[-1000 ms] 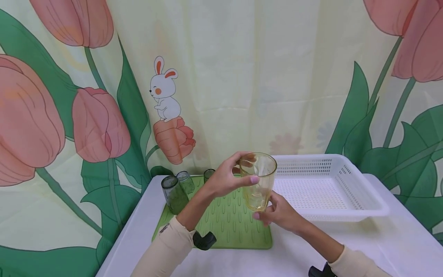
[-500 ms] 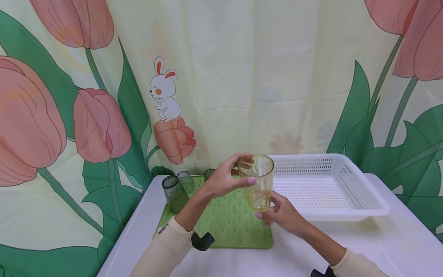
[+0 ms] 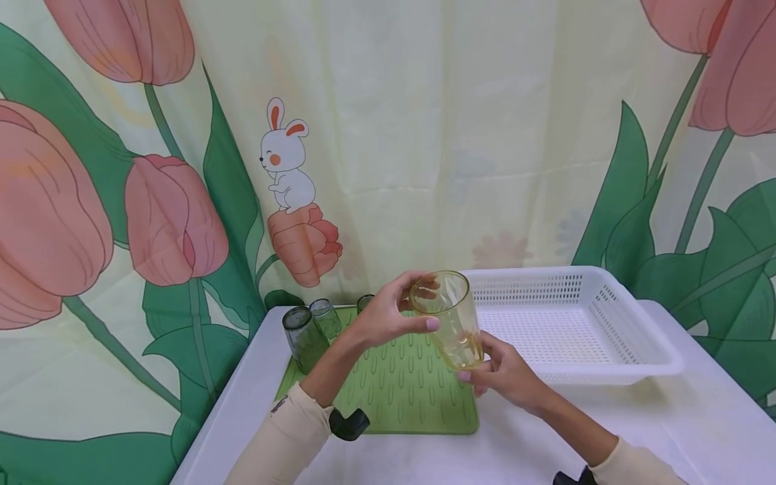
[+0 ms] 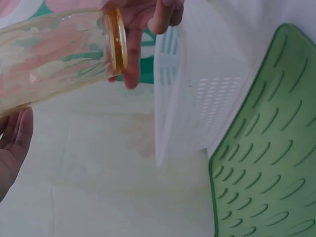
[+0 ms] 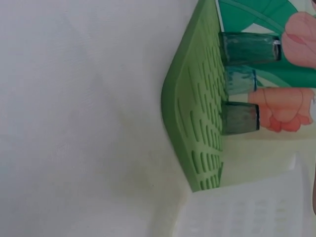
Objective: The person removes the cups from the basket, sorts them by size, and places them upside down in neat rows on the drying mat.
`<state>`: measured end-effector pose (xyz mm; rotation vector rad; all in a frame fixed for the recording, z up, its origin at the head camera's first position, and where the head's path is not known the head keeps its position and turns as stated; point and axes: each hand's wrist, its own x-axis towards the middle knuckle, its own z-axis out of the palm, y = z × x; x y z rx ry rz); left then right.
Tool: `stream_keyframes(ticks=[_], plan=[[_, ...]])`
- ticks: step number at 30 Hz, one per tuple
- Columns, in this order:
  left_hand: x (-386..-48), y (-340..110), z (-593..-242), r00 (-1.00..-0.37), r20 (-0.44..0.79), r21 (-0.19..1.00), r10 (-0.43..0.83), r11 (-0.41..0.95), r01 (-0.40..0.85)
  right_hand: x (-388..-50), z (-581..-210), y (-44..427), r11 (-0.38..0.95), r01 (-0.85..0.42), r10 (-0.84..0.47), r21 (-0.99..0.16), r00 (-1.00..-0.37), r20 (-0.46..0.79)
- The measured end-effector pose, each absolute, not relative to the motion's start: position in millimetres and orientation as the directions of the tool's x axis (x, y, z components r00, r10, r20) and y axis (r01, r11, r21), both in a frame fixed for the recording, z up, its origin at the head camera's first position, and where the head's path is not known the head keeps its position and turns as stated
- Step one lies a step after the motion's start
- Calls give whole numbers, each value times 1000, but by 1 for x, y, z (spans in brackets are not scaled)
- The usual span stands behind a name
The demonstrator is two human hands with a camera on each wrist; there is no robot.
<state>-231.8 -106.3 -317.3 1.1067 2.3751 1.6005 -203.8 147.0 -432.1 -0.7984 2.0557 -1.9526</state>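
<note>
A clear yellow drinking glass [image 3: 456, 331] is held in the air above the right part of the green drying mat [image 3: 418, 411]. It tilts, with its open rim to the upper left and its base to the lower right. My left hand [image 3: 388, 315] grips it near the rim, thumb on the near side and fingers behind. Around the base, my right hand [image 3: 509, 374] holds it between thumb and fingers. In the left wrist view the glass [image 4: 59, 57] lies sideways across the top left, with right-hand fingers [image 4: 132, 59] at its base.
A white perforated basket [image 3: 606, 372] stands right of the mat. On the mat's left and back stand upside-down glasses: a dark green glass [image 5: 251, 48], a pale blue glass [image 5: 240, 80] and a grey glass [image 5: 241, 118]. Behind the table hangs a printed curtain [image 3: 394, 135].
The glass has tilted further: its rim has shifted left and its base right. My right hand has moved slightly right with the base, and the left hand slightly left.
</note>
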Motion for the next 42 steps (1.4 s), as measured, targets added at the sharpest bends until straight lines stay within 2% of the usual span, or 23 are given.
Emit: stream_keyframes(ticks=[16, 24, 42], plan=[[-232, -119, -330, -738, 298, 864, 606, 157, 478, -202, -435, 160, -53, -303, -467, -951, -835, 292], [-234, -129, -336, -742, 292, 880, 603, 135, 455, -206, -431, 164, -110, -339, -476, -934, -807, 349], [-234, -143, -351, -753, 254, 893, 607, 152, 423, -209, -416, 172, -136, -385, -441, -913, -802, 404]])
